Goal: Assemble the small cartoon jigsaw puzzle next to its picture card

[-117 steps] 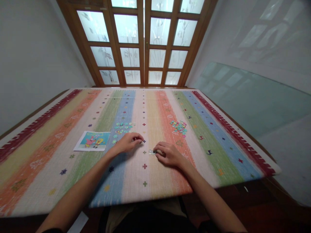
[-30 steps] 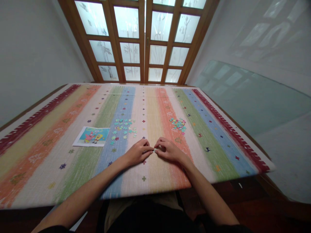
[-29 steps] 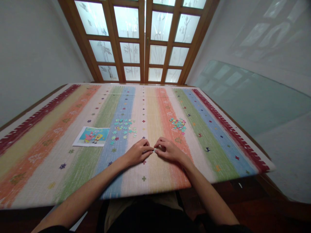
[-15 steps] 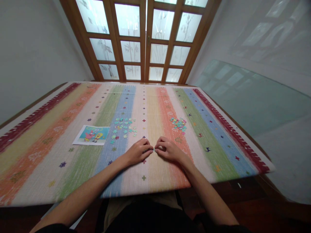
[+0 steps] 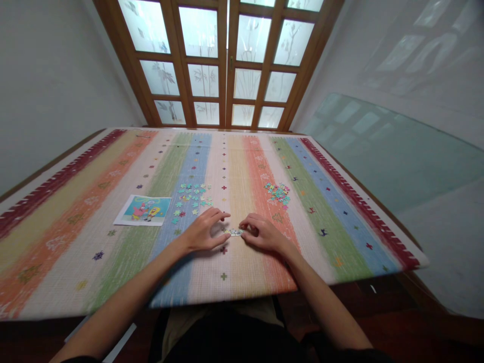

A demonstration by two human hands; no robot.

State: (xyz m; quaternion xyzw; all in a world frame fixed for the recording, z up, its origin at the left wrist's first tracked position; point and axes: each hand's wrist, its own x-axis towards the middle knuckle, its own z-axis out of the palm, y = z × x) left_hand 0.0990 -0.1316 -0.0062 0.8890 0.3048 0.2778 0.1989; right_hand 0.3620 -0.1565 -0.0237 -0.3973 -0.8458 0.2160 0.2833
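A short row of joined jigsaw pieces point(image 5: 234, 233) lies on the striped tablecloth between my hands. My left hand point(image 5: 206, 231) is just left of the row, thumb and fingers spread apart, with nothing held. The thumb tip comes close to the row's left end; I cannot tell if it touches. At the other end, my right hand point(image 5: 261, 232) pinches the row between thumb and fingers, covering part of it. Loose jigsaw pieces point(image 5: 194, 198) are spread out beyond my left hand. A denser heap of pieces point(image 5: 278, 193) lies beyond my right hand.
A printed cartoon picture point(image 5: 145, 210) lies flat on the left of the tablecloth point(image 5: 124, 272). The table's near edge runs just in front of my body. Wooden doors with glass panes point(image 5: 227, 75) stand behind the table, and a glass sheet point(image 5: 397, 136) is at the right wall.
My left hand has opened and drawn back to the left, uncovering the row of jigsaw pieces. My right hand stays almost in place.
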